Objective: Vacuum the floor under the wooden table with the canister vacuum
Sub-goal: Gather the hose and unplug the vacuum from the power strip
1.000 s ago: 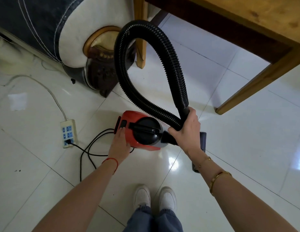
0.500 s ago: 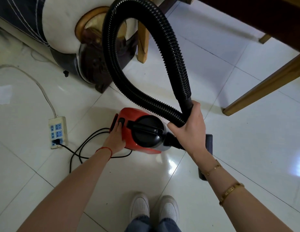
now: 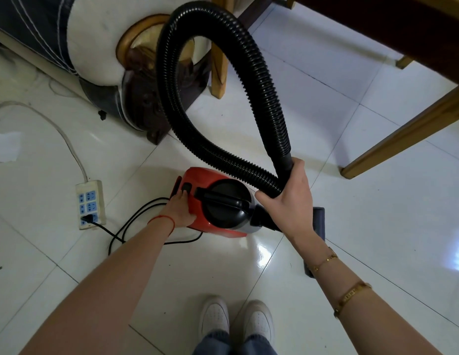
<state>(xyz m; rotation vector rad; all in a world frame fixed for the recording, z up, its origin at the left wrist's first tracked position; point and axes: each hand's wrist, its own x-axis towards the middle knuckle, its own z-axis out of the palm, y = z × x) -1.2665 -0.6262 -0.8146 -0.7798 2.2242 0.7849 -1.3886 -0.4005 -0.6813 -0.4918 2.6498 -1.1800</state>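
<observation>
A small red canister vacuum (image 3: pixel 210 226) with a black top handle sits on the white tiled floor in front of my feet. Its ribbed black hose (image 3: pixel 251 80) loops up and back down. My right hand (image 3: pixel 290 198) is closed around the hose's lower end, where both runs of the loop meet. A dark nozzle (image 3: pixel 316 239) hangs below that hand, partly hidden by my wrist. My left hand (image 3: pixel 179 211) rests on the rear of the red body, a fingertip on its black button (image 3: pixel 186 187). The wooden table (image 3: pixel 413 32) fills the upper right, one leg (image 3: pixel 402 137) slanting down to the floor.
A white power strip (image 3: pixel 91 203) lies at left with the vacuum's black cord (image 3: pixel 126 226) plugged in and looped on the tiles. A dark carved wooden stand with a white cushion (image 3: pixel 100 55) stands behind the vacuum. Another table leg (image 3: pixel 219 70) is beside it. My white shoes (image 3: pixel 236 319) are at the bottom.
My left hand has slid up the back of the vacuum so a finger sits on the black button. The view has tilted slightly; my right hand keeps its hold on the hose.
</observation>
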